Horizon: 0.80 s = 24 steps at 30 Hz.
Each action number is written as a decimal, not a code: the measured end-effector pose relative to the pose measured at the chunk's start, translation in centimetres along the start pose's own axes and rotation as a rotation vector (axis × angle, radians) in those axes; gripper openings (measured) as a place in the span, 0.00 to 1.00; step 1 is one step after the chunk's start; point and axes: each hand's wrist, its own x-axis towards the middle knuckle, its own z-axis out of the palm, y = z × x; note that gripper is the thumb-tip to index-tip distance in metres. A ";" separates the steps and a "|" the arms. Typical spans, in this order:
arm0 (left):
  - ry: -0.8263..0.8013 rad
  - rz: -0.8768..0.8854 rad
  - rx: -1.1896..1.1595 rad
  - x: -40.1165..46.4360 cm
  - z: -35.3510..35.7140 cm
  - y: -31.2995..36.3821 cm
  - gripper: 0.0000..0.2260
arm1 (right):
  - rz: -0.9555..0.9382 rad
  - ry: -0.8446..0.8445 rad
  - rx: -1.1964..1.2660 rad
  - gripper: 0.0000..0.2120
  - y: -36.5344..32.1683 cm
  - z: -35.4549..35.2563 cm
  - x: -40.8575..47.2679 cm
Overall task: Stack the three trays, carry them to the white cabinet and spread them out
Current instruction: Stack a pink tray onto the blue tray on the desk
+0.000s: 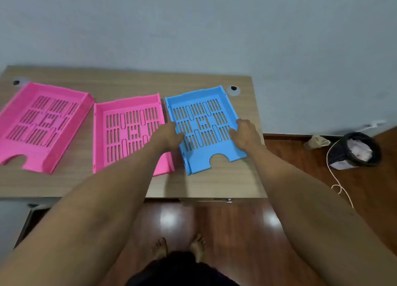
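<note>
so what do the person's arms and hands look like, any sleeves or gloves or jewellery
Both arms are bare from the bottom edge of the picture to the fingers: no sleeves show, and no gloves. The left hand and the right hand carry no visible ring, watch or band, though the picture is soft. Lower down, dark clothing and bare feet show.

Three slotted plastic trays lie on one wooden desk (pixel 120 184): two pink, one far left (pixel 19 122) and one in the middle (pixel 111 146), and one blue tray (pixel 214 163) on the right. Two bare hands, left (pixel 169 136) and right (pixel 246 135). One black waste bin (pixel 361 149) stands on the floor at right.
</note>
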 end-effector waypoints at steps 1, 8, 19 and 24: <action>-0.014 -0.016 -0.018 0.0 0.5 0.3 0.19 | 0.015 -0.001 -0.014 0.17 0.4 0.0 0.2; -0.028 -0.197 -0.067 0.6 3.9 0.7 0.12 | 0.096 -0.065 -0.010 0.13 2.7 1.2 2.0; 0.066 -0.244 -0.151 2.2 5.4 0.8 0.02 | 0.333 0.000 0.334 0.14 5.3 2.1 1.2; 0.016 -0.238 -0.181 2.4 5.7 1.5 0.08 | 0.397 0.059 0.379 0.16 7.1 2.5 -1.6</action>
